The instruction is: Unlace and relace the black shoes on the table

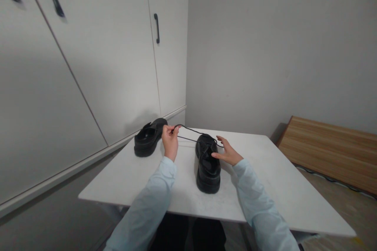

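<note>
A black shoe (208, 170) stands upright on the white table with its heel towards me. From its front, a black shoelace (191, 129) stretches left in two strands to my left hand (170, 141), whose fingers pinch it above the table. My right hand (228, 152) is at the shoe's right side, thumb and fingers apart, the thumb by the shoe's opening. A short piece of lace shows near its fingers. Further left, a second black shoe (145, 141) rests near the table's left edge, partly behind my left hand.
The white table (265, 188) reaches towards the grey wall (265, 47). White cabinet doors (97, 55) with black handles run along the left. To the right, a wood-grain board (330, 149) leans low by the wall, with a dark cable (318, 176) along its lower edge.
</note>
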Motion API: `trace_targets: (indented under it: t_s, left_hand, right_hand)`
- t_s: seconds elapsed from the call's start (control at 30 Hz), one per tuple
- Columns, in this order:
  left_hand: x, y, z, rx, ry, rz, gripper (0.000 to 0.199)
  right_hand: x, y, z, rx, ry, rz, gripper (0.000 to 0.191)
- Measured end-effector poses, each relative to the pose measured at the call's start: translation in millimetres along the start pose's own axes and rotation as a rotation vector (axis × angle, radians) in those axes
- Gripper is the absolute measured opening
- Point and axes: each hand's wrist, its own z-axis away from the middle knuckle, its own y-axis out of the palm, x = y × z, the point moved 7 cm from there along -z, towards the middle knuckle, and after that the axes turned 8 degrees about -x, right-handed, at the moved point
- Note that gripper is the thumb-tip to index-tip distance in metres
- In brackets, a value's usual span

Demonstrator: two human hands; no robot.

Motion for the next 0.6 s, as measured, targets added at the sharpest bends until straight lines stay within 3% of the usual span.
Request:
trace_targets:
  t_s: [0.4,0.6]
  left_hand:
    - [-17,-17.7,-7,-0.179,0.215,-0.121,0.017]
    - [-14,-32.8,-12,-0.33,0.183,-0.123,0.014]
  right_hand:
    - [-5,4,2,0.035,0.053,-0.005,0.101]
    - [-4,3,3,0.049,0.072,-0.001,0.101]
